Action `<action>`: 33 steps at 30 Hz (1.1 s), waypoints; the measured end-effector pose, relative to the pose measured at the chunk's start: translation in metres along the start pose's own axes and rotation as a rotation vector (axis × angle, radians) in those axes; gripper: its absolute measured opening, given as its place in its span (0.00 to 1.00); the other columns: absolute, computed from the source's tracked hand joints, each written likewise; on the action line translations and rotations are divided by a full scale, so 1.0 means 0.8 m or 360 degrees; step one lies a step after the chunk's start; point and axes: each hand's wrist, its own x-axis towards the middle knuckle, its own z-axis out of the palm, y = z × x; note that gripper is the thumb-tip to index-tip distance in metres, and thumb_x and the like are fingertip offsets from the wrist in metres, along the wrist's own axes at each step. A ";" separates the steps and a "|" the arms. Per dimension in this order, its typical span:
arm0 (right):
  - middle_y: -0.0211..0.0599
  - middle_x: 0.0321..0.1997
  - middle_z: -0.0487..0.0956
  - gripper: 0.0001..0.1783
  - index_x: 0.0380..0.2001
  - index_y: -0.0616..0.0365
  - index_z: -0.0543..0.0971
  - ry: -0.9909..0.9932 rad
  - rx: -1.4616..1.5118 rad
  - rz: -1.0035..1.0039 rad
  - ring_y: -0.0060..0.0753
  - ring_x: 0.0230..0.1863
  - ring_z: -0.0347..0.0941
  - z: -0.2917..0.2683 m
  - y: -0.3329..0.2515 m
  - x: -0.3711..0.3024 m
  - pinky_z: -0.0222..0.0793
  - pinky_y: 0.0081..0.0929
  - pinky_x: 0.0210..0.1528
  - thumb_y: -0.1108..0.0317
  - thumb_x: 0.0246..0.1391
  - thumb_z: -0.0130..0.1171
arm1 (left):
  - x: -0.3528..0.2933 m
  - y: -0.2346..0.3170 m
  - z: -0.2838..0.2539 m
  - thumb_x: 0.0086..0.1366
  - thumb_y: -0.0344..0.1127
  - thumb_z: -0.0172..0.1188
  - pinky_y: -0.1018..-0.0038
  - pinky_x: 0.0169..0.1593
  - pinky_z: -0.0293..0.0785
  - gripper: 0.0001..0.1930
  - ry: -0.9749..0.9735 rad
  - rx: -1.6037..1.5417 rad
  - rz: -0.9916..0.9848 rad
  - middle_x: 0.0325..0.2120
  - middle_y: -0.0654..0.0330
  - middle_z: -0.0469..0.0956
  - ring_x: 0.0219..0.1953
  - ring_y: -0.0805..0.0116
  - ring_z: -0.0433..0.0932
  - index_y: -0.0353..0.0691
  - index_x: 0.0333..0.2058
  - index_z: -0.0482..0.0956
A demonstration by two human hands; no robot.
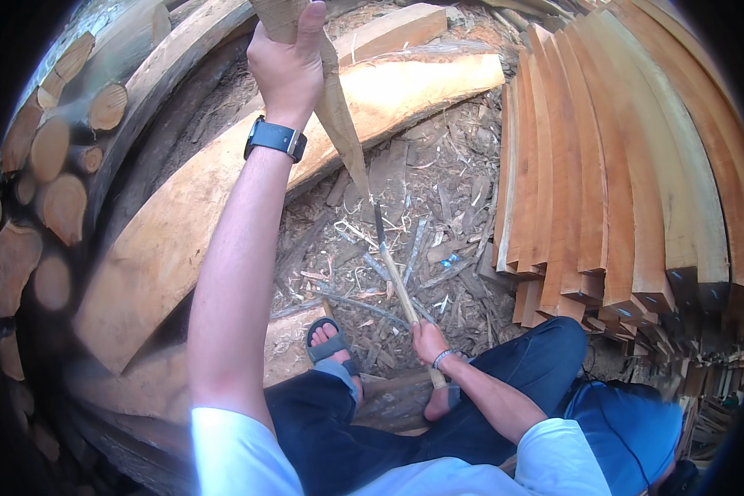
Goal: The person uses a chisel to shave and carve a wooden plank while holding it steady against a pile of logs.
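Observation:
My left hand (289,73), a watch on its wrist, is closed around a long piece of wood (336,107). That piece runs toward me and narrows to a point. Lower down, my right hand (429,341) grips the pale wooden handle (400,286) of a long-handled blade tool. Its thin dark blade (379,223) is seen nearly edge-on, so its exact kind is unclear. The blade's far end meets or overlaps the wood's narrow tip; I cannot tell if they touch. Pale shavings (351,229) lie scattered below.
A broad plank (182,256) lies diagonally behind my left arm. Cut logs (62,207) are piled at the left. Several long boards (628,165) stand stacked at the right. Wood chips and bark (463,190) cover the ground. My sandalled foot (331,343) is near the middle.

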 end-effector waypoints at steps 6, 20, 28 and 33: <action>0.30 0.14 0.63 0.18 0.43 0.59 0.66 -0.0322 0.1450 0.0138 0.24 0.08 0.60 -0.019 -0.018 0.020 0.62 0.28 0.09 0.54 0.71 0.38 | 0.005 -0.003 0.001 0.64 0.58 0.62 0.74 0.33 0.71 0.26 0.0078 0.0084 0.0157 0.25 0.64 0.77 0.29 0.76 0.72 0.34 0.36 0.77; 0.63 0.22 0.77 0.16 0.41 0.69 0.68 0.0417 -0.0517 -0.0458 0.63 0.22 0.76 0.001 -0.008 0.016 0.73 0.54 0.23 0.63 0.67 0.42 | 0.008 -0.006 -0.005 0.62 0.60 0.63 0.74 0.34 0.72 0.28 0.0113 0.0053 0.0156 0.25 0.64 0.77 0.29 0.76 0.73 0.34 0.36 0.77; 0.63 0.26 0.78 0.13 0.40 0.65 0.71 0.0452 -0.0618 -0.0438 0.70 0.31 0.76 -0.010 -0.012 0.021 0.72 0.60 0.32 0.64 0.66 0.44 | 0.010 -0.012 -0.015 0.62 0.59 0.63 0.74 0.34 0.72 0.28 0.0111 0.0137 0.0050 0.26 0.63 0.77 0.29 0.76 0.73 0.33 0.36 0.77; 0.61 0.23 0.78 0.16 0.37 0.69 0.75 0.0171 -0.0747 -0.0173 0.67 0.33 0.78 0.000 0.057 0.038 0.75 0.56 0.36 0.64 0.64 0.43 | 0.007 -0.002 -0.010 0.62 0.58 0.64 0.73 0.35 0.72 0.28 0.0135 -0.0003 0.0099 0.26 0.62 0.78 0.30 0.75 0.74 0.33 0.36 0.77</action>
